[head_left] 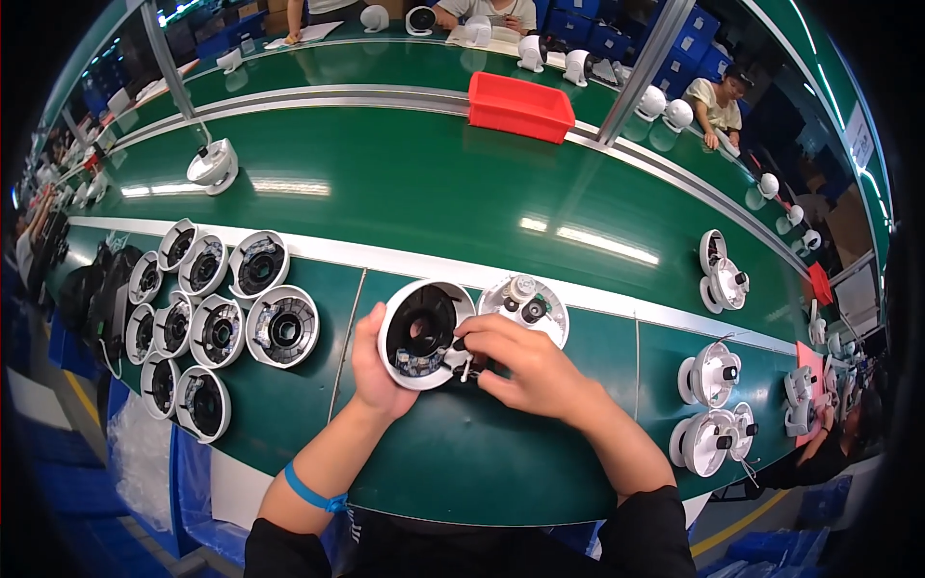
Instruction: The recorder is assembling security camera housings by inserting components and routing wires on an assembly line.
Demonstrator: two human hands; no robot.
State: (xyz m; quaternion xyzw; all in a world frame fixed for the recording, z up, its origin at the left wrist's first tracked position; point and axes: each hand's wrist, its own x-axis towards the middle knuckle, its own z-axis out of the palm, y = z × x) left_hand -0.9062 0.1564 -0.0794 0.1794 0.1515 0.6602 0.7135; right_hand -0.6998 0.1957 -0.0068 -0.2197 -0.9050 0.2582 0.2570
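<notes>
A round white housing [420,318] with a black inside and a small circuit board is tilted above the green bench. My left hand [376,368] grips its rim from the left, thumb up along the side. At the lower right rim, the fingers of my right hand [525,364] pinch a small black-and-white part [460,358] with what look like short leads; its exact kind is hard to tell. Just behind my right fingers lies an open white shell [550,318] carrying a pale round motor and black round parts, partly covered by the hand.
Several similar black-lined housings [279,328] cluster on the left. White shells on round bases [715,374] stand at the right. Beyond the pale bench edge, a belt [385,183] carries a white unit [214,166]. Farther back are a red bin [520,108] and co-workers.
</notes>
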